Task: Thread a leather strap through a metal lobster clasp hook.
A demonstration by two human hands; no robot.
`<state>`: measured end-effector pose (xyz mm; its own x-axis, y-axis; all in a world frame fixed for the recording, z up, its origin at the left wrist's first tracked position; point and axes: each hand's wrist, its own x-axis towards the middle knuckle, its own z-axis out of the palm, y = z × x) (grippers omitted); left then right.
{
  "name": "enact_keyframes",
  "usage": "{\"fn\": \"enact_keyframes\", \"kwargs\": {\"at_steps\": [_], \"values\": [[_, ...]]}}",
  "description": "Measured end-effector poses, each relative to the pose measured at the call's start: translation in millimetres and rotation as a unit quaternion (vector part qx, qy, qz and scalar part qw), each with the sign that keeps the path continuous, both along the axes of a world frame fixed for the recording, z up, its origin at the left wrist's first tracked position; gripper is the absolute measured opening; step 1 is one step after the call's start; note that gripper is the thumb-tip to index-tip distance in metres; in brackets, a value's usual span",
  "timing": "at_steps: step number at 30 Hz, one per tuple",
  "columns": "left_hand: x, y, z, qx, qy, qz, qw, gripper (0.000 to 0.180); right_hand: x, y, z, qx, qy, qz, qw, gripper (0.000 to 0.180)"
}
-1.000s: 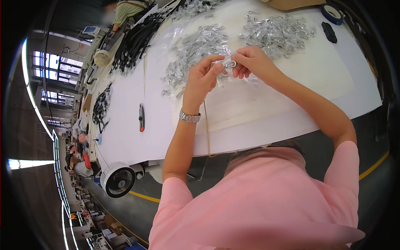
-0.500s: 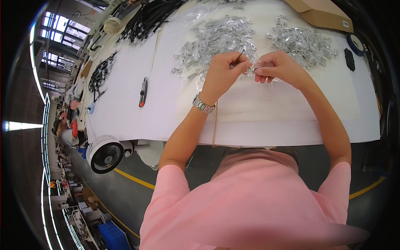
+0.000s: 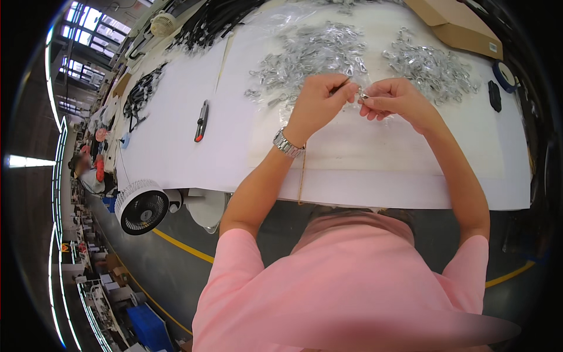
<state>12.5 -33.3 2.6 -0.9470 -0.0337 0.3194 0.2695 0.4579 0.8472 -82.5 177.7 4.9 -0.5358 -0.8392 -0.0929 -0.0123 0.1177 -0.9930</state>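
Both hands now sit nearer the white table's middle. The left hand and right hand, fingers pinched, grip a small silver metal clip between two heaps of shiny metal clips.

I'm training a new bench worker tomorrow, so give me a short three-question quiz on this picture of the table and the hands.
1. True or false: the left hand and the right hand are brought close together above the white table.
2. Which wrist carries the metal wristwatch? A) left B) right C) neither
3. Fill in: the red and black utility knife lies on the table to the person's ____ of the hands.

Key:
1. True; the fingertips nearly meet around a small metal part, in front of two piles of small metal parts.
2. A
3. left
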Motion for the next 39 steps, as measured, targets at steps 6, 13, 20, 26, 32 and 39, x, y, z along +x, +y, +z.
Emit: {"fn": "enact_keyframes", "kwargs": {"at_steps": [6,13,20,26,32,39], "values": [[-12,10,-28,-0.183,0.18,0.036,0.966,0.03,6,7,-1,0.056,0.024,-0.037,0.997,0.021],[-10,15,-30,-0.18,0.213,0.087,0.956,0.026,9,-2,-8,0.034,-0.033,-0.036,0.998,0.019],[-2,11,-11,0.025,0.1,-0.012,0.995,0.026,-2,5,-15,0.013,-0.082,0.001,0.997,0.017],[-8,17,-27,-0.235,0.175,0.064,0.954,0.02,7,4,-6,0.038,-0.076,0.045,0.995,0.022],[-2,21,-14,-0.022,0.119,0.061,0.991,0.014,-10,9,-21,0.006,-0.078,-0.013,0.997,0.024],[-18,23,-42,0.055,0.101,0.018,0.993,0.025,-15,-6,-25,-0.192,-0.179,-0.113,0.958,0.044]]}}
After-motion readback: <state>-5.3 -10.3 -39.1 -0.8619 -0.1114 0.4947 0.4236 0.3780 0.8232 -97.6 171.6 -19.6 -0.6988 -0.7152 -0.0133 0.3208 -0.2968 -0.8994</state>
